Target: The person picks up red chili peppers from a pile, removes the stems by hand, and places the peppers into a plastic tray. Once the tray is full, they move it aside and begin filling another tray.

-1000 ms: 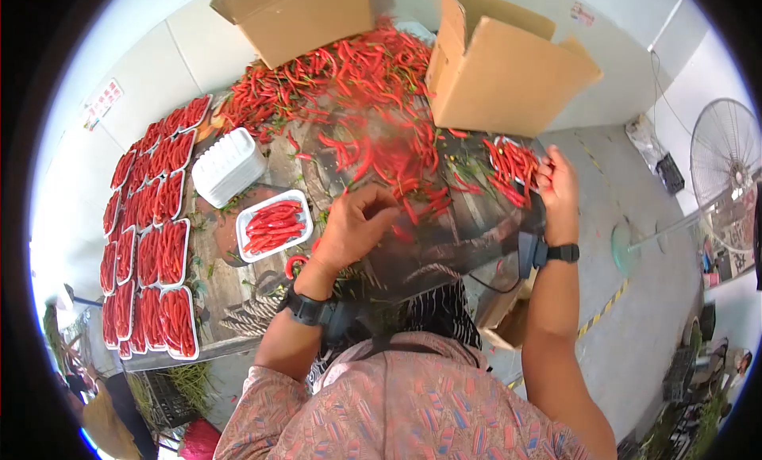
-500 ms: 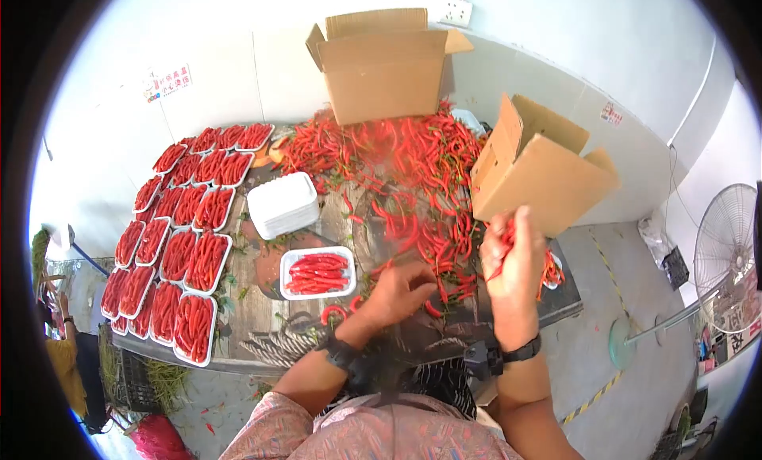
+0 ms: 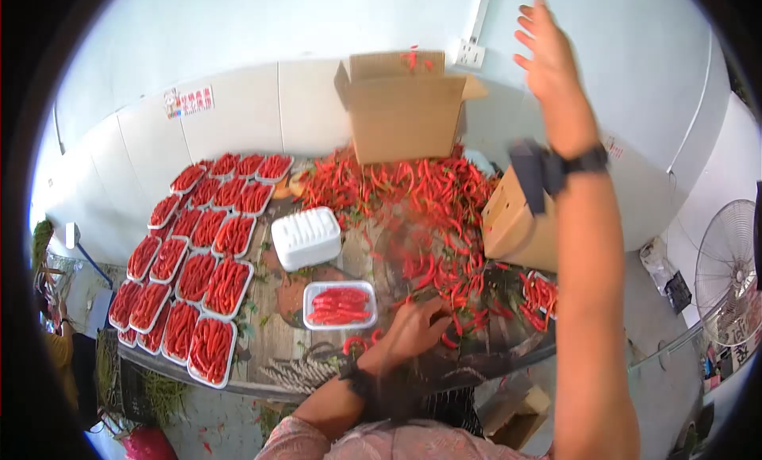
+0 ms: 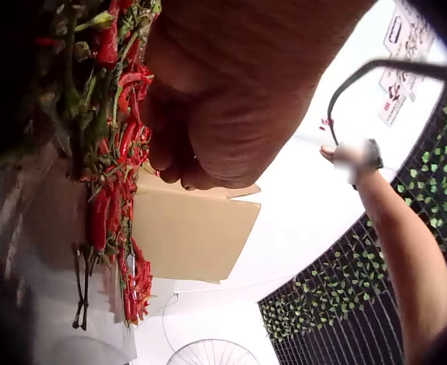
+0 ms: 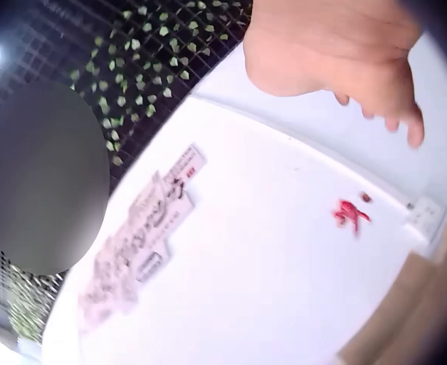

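Note:
My right hand (image 3: 552,59) is raised high at the right, fingers straight and spread, holding nothing. A few red chillies (image 3: 413,59) are in the air over the cardboard box (image 3: 405,123) at the back; the right wrist view also shows these airborne chillies (image 5: 350,215) against the wall. My left hand (image 3: 417,329) stays low at the front of the table, its fingers loosely bent beside loose chillies (image 3: 432,269). In the left wrist view its fingertips hang close to the chilli heap (image 4: 125,152). Left of it sits a white tray (image 3: 340,327) with a layer of chillies.
Rows of filled chilli trays (image 3: 226,288) cover the table's left side. A stack of white trays (image 3: 306,239) stands mid-left. A second cardboard box (image 3: 516,226) stands at the right, with a chilli-filled tray (image 3: 541,293) before it. A fan (image 3: 726,257) stands beyond.
My right hand has gone from the tray at the right, gripping chillies, up high, and let them go toward the back box. The left hand stays low. The head view has shifted.

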{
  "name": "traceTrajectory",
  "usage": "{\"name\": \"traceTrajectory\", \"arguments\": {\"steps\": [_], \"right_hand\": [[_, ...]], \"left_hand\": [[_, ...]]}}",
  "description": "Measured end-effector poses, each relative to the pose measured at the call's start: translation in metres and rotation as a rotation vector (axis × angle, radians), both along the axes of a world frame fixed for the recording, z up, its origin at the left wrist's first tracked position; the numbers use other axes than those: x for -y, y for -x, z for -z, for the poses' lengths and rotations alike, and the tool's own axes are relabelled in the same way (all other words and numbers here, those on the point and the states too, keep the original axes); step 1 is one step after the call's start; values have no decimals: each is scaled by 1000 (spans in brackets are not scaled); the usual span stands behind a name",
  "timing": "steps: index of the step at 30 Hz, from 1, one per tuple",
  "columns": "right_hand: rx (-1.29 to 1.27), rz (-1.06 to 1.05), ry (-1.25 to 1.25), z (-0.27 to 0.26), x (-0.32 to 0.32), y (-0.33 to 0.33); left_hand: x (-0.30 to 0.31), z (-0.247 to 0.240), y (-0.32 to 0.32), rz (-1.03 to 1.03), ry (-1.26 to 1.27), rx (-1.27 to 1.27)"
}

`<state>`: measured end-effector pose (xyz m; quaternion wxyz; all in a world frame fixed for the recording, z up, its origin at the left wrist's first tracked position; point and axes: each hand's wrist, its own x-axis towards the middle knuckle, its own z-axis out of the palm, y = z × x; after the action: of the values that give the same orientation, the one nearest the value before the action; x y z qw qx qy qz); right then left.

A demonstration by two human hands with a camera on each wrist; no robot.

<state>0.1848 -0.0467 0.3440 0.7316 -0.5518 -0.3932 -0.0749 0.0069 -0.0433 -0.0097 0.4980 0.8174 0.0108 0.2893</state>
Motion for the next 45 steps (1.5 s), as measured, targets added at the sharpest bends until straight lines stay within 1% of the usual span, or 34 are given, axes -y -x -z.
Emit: {"name": "traceTrajectory", "arguments": {"steps": [1, 2, 3, 4, 5, 6, 7, 9, 11, 13, 15, 17, 19, 20, 21, 22, 23, 25, 27, 29, 30, 32, 33, 34, 35, 36, 38, 39, 40, 41, 42, 43, 44, 45], "right_hand": [[46, -107, 39, 16, 25, -12], [29, -241, 28, 34, 56, -2], [58, -255, 72, 52, 89, 12], [81, -267, 118, 70, 118, 30], [88, -112, 41, 87, 136, 59], [104, 48, -29, 105, 149, 82], [61, 71, -2, 122, 175, 86], [100, 10, 157, 144, 235, 80], [4, 81, 276, 186, 263, 82], [-138, 185, 528, 228, 259, 95], [-129, 108, 705, 288, 246, 90], [70, 197, 891, 324, 224, 98], [193, 270, 980, 347, 200, 97], [193, 267, 975, 357, 190, 92], [256, 301, 983, 367, 181, 85], [321, 333, 991, 374, 173, 81], [329, 324, 989, 380, 167, 79], [384, 421, 1111, 383, 155, 72], [357, 388, 1125, 384, 151, 66], [207, 272, 966, 386, 151, 63], [206, 268, 965, 384, 150, 63], [-96, 143, 826, 379, 148, 63], [-94, 135, 829, 377, 146, 64], [-137, 79, 747, 375, 142, 68], [-182, 24, 665, 373, 139, 72], [-185, 13, 669, 372, 135, 78], [-69, 64, 703, 370, 129, 87], [-72, 61, 702, 372, 126, 88], [-122, 5, 606, 376, 123, 89], [-172, -49, 508, 378, 122, 90], [-175, -48, 506, 375, 123, 91], [-303, -107, 511, 368, 125, 93], [-431, -166, 514, 365, 127, 94], [-435, -164, 513, 366, 127, 93]], "left_hand": [[1, 0, 0, -2, 0, 40], [-1, 0, 0, 10, -25, 10], [-3, 0, -1, 32, -49, -28], [-3, 1, -1, 9, -59, -11], [-2, 2, -2, -12, -71, 4], [-2, 2, -2, -7, -25, -6], [-3, 2, -2, -9, 19, -7], [-4, 3, -4, -34, 101, -57], [-5, 9, -8, -36, 63, -67], [-5, 11, -9, -53, 15, -61], [-5, 14, -9, -19, -43, -99], [-4, 17, -9, -15, -48, -90], [-5, 17, -9, -8, -54, -79], [-5, 16, -9, -6, -39, -94], [-6, 16, -9, -7, -21, -109], [-5, 15, -8, -16, -20, -110], [-4, 12, -6, -28, -47, -117], [-6, 10, -7, -52, -78, -115], [-6, 14, -7, -51, -85, -62], [-7, 14, -8, -61, -82, -76], [-7, 13, -8, -69, -48, -109], [-9, 13, -10, -83, -12, -144], [-9, 14, -11, -54, 92, -161], [-9, 14, -11, -28, 197, -179], [-8, 13, -11, -39, 201, -183], [-7, 7, -9, -10, 253, -191], [-8, 4, -7, 17, 304, -201], [-9, 3, -7, 47, 403, -249], [-10, 3, -7, 79, 501, -297], [-11, 5, -8, 80, 499, -301], [-13, 7, -9, 98, 548, -277], [-15, 8, -9, 116, 597, -255], [-15, 9, -9, 117, 595, -260], [-14, 6, -8, 136, 609, -251]]}}
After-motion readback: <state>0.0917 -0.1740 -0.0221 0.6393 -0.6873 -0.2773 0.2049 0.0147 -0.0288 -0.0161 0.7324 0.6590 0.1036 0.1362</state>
